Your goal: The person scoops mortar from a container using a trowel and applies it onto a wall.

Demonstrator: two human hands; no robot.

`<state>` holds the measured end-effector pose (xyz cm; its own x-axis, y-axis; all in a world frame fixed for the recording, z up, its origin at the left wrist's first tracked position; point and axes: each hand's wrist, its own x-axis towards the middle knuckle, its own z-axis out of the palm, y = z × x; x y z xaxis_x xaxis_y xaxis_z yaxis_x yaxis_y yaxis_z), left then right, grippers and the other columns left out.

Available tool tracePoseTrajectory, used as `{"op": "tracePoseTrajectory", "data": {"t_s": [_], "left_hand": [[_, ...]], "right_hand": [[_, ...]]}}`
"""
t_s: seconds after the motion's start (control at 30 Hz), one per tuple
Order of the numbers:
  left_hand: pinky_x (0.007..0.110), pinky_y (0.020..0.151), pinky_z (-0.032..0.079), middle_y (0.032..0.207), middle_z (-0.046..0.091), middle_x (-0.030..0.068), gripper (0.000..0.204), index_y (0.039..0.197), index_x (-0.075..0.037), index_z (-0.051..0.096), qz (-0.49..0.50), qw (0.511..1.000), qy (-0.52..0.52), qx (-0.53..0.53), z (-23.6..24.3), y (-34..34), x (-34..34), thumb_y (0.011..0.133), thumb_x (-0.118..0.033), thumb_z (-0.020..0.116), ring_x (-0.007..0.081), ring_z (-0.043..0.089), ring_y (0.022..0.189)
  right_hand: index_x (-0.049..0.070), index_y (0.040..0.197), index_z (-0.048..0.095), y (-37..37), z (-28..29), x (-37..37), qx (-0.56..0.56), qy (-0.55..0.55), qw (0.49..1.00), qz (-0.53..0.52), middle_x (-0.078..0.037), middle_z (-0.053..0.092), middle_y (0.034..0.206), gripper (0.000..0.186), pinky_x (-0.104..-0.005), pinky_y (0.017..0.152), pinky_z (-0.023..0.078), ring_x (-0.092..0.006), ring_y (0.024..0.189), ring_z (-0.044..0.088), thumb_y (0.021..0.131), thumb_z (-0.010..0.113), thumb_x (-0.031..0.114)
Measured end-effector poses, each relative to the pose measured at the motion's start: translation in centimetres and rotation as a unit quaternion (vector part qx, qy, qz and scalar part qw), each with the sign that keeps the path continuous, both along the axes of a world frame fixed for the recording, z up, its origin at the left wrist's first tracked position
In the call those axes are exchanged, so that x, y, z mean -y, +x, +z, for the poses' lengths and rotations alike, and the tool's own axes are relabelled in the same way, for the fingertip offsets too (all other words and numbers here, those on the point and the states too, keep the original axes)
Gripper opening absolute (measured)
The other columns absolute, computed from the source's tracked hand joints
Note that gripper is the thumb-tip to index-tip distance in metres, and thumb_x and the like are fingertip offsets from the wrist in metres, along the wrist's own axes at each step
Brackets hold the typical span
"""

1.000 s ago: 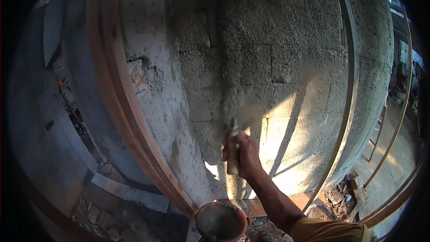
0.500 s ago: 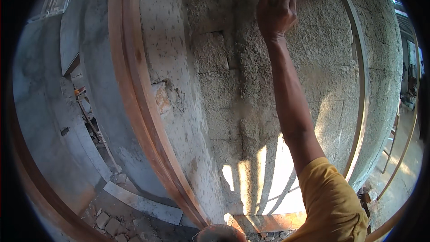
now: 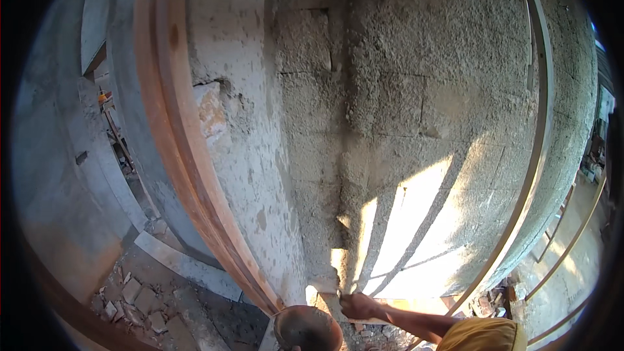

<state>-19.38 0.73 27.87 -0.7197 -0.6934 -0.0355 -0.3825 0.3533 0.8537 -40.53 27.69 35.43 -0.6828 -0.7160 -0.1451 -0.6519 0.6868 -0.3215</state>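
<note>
Low in the picture, my right hand [image 3: 359, 306] is closed, its forearm coming in from the lower right out of a yellow sleeve [image 3: 482, 335]. What its fingers hold is dark and too small to make out. The hand is close to the foot of a rough, grey block wall [image 3: 390, 104], beside a vertical dark groove [image 3: 344, 110]. Just left of it, at the lower edge, shows a round, brownish bowl-like container [image 3: 305, 326], partly cut off. My left hand does not show.
A reddish wooden frame post [image 3: 175, 136] stands left of a smoother grey wall strip [image 3: 234, 156]. On the right a straight pale batten [image 3: 538, 123] runs down the wall. Broken rubble [image 3: 140, 299] lies on the floor at lower left. Bright sunlight falls on the lower wall.
My right hand has come down from high on the wall to its foot, still closed. The view has shifted slightly, and the round container shows more fully.
</note>
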Motion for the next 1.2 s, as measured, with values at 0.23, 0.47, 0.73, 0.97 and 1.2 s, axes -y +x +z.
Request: {"op": "tracePoseTrajectory", "data": {"t_s": [0.23, 0.47, 0.73, 0.97, 1.2], "left_hand": [[0.056, 0.074, 0.053, 0.070, 0.066, 0.0273, 0.035, 0.065, 0.000, 0.062, -0.122, 0.985, -0.120, 0.011, 5.9, -6.1, -5.3, 0.066, -0.031, 0.078, 0.0507, 0.066, 0.073], [0.039, 0.059, 0.047, 0.060, 0.058, 0.0129, 0.022, 0.081, 0.005, 0.062, -0.188, 0.971, -0.055, -0.140, 16.2, -14.9, -11.1, 0.077, -0.016, 0.067, 0.0173, 0.053, 0.057], [0.030, 0.055, 0.046, 0.062, 0.062, 0.0067, 0.018, 0.088, 0.005, 0.071, -0.281, 0.956, -0.031, -0.084, 21.2, -16.4, -10.5, 0.076, -0.007, 0.066, 0.0072, 0.055, 0.058], [0.027, 0.054, 0.042, 0.065, 0.058, -0.0042, 0.008, 0.080, 0.002, 0.067, -0.302, 0.938, -0.017, -0.167, 23.8, -15.7, -8.5, 0.079, -0.006, 0.067, 0.0044, 0.050, 0.058], [0.027, 0.054, 0.042, 0.064, 0.057, -0.0042, 0.008, 0.077, 0.001, 0.065, -0.278, 0.950, -0.002, -0.146, 25.1, -15.2, -9.1, 0.078, -0.006, 0.068, 0.0043, 0.049, 0.058]], "right_hand": [[0.017, 0.123, 0.071, 9.5, -0.5, -5.4, 0.184, -0.012, 0.976, -0.120, -0.017, 0.073, 0.120, 0.038, -0.0533, 0.093, 0.056, -0.0401, 0.109, 0.071, 0.091, 0.059, 0.034], [0.001, 0.102, 0.070, 7.3, 8.8, -4.2, 0.041, -0.031, 0.994, -0.101, -0.026, 0.073, 0.103, 0.020, -0.0513, 0.073, 0.060, -0.0430, 0.086, 0.074, 0.084, 0.066, 0.011], [0.002, 0.102, 0.074, 5.4, 13.2, -5.1, -0.032, -0.032, 0.997, -0.059, -0.022, 0.075, 0.092, 0.023, -0.0459, 0.066, 0.061, -0.0363, 0.077, 0.076, 0.080, 0.068, 0.008], [0.000, 0.096, 0.074, 6.2, 12.5, -3.7, -0.121, -0.057, 0.988, -0.072, -0.022, 0.073, 0.102, 0.021, -0.0465, 0.066, 0.061, -0.0380, 0.073, 0.075, 0.077, 0.069, 0.005], [0.009, 0.078, 0.078, 4.7, 16.4, -4.6, -0.169, -0.013, 0.984, -0.058, -0.020, 0.075, 0.085, 0.015, -0.0426, 0.068, 0.062, -0.0291, 0.081, 0.078, 0.085, 0.068, 0.018]]}}
